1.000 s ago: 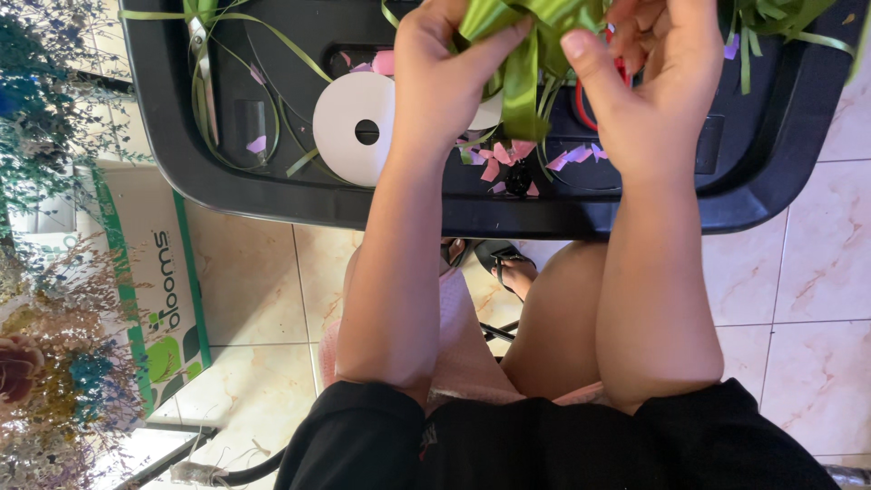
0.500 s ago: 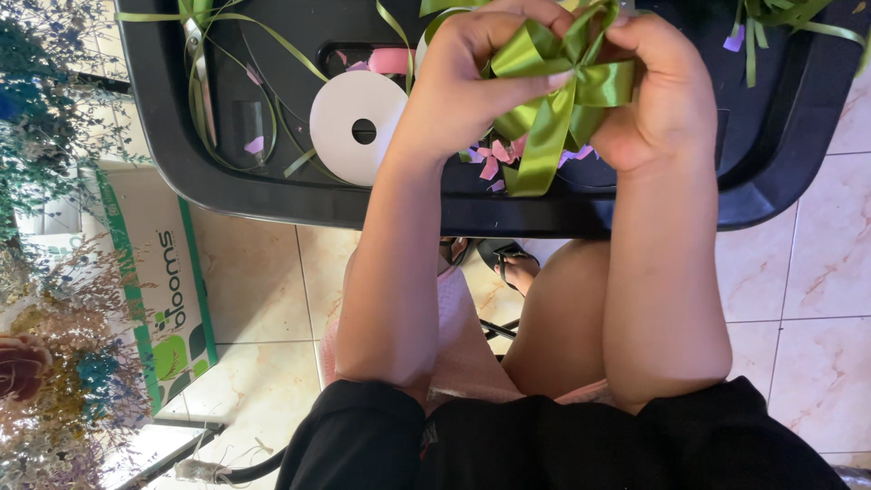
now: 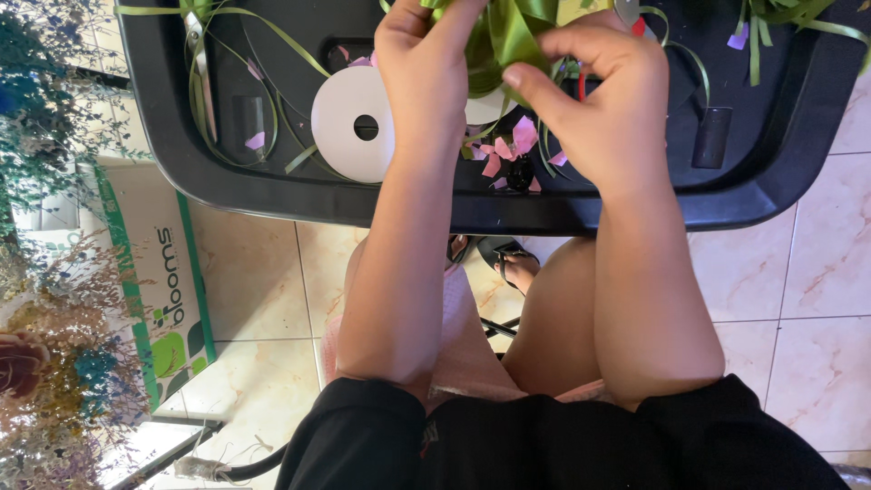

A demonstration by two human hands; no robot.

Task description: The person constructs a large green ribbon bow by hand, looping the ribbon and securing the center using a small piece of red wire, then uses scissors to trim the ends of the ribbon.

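Head view. We hold one green ribbon bow point(image 3: 508, 36) above the far middle of the black tray point(image 3: 780, 172), between both hands. Our left hand point(image 3: 426, 68) grips its left side with fingers curled shut; our right hand point(image 3: 599, 91) pinches a loop between thumb and forefinger. Both hands touch the bow, which lies just beyond the fingertips, its long axis unclear. One white spool point(image 3: 354, 122) lies left of the left hand; several pink scraps point(image 3: 508, 150) lie toward the tray's near edge.
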